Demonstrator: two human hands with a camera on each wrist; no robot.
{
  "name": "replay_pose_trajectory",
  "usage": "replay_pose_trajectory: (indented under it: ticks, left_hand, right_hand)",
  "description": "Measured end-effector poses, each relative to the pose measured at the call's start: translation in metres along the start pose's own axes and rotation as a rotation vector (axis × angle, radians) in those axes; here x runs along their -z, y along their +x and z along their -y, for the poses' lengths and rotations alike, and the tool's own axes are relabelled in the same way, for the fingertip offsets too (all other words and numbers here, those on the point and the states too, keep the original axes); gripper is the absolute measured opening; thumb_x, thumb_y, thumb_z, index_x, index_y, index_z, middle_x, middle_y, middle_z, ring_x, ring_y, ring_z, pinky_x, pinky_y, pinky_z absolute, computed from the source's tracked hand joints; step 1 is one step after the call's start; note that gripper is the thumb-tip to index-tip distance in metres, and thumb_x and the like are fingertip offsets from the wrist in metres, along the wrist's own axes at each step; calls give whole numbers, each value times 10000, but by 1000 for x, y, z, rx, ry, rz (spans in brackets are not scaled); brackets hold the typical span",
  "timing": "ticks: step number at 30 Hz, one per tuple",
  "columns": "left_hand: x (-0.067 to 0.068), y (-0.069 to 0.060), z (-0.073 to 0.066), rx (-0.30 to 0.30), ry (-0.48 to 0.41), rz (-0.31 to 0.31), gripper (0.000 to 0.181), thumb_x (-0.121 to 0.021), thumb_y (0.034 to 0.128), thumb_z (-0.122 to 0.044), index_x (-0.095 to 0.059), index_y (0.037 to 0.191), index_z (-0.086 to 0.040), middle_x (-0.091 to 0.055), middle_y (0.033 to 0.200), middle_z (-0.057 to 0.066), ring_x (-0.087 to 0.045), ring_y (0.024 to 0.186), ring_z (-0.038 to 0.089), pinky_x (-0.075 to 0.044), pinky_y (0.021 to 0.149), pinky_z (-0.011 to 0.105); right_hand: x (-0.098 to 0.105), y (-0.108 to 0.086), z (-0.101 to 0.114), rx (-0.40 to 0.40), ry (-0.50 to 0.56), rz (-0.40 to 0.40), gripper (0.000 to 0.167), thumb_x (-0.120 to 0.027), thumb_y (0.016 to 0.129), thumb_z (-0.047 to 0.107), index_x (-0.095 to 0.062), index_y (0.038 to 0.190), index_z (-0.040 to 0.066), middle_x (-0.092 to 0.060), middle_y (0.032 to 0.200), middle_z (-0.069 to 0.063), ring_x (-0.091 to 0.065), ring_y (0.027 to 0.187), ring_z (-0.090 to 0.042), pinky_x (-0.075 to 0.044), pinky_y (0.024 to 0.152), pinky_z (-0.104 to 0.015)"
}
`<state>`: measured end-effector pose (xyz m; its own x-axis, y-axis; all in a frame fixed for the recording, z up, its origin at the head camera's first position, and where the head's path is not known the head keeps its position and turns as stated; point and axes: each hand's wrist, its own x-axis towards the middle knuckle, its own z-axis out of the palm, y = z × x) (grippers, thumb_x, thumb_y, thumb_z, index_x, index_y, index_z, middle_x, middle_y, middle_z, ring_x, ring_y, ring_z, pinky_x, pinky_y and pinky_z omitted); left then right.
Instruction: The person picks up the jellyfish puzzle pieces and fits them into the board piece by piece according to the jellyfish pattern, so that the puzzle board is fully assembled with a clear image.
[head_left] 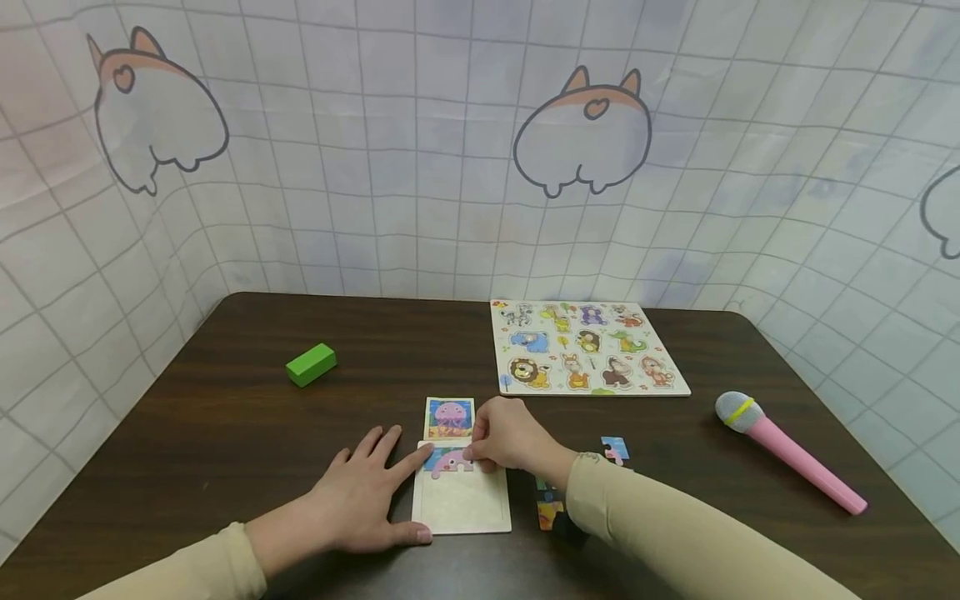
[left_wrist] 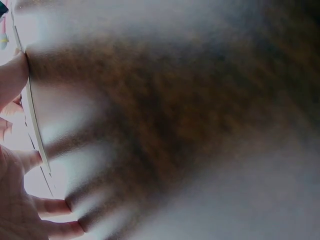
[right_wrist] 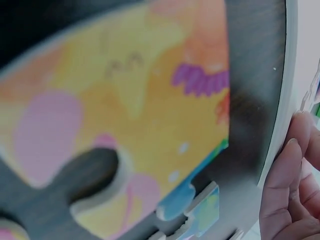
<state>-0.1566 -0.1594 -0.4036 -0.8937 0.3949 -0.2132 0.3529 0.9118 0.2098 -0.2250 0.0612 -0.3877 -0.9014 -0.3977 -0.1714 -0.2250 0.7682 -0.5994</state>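
A pale puzzle tray lies flat on the dark table, with pink-and-blue jigsaw pieces along its top edge. My left hand rests at the tray's left side, fingers spread; its index fingertip touches the tray near the pieces and its thumb lies at the lower left corner. Over the tray's upper right, my right hand pinches a jigsaw piece, mostly hidden by the fingers. In the right wrist view, thumb and fingertips meet at the tray's edge. A jellyfish picture card lies just above the tray.
Loose jigsaw pieces lie right of the tray, partly under my right forearm; a yellow-orange one looms large in the right wrist view. An animal puzzle board lies behind. A green block is left, a pink toy microphone right.
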Motion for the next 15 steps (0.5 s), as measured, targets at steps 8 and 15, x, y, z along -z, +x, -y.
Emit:
replay_pose_trajectory:
  ticks: [8, 15]
  left_hand:
    - [1, 0, 0, 1, -3, 2, 1017, -641, 764, -831, -375, 1588, -297, -342, 1615, 243, -337, 1475, 493, -377, 1039, 739]
    - [1, 0, 1, -2, -9, 3, 1013, -648, 765, -823, -373, 1588, -299, -337, 1618, 246, -338, 1474, 499, -372, 1034, 750]
  right_hand:
    - [2, -1, -2, -3, 47, 24, 227, -840, 851, 135, -669, 711, 84, -659, 586, -15, -622, 528, -105, -454, 516, -230]
    - [2, -2, -4, 26, 13, 29, 219, -899, 782, 152, -690, 774, 86, -618, 661, 2, -550, 603, -111, -452, 546, -237]
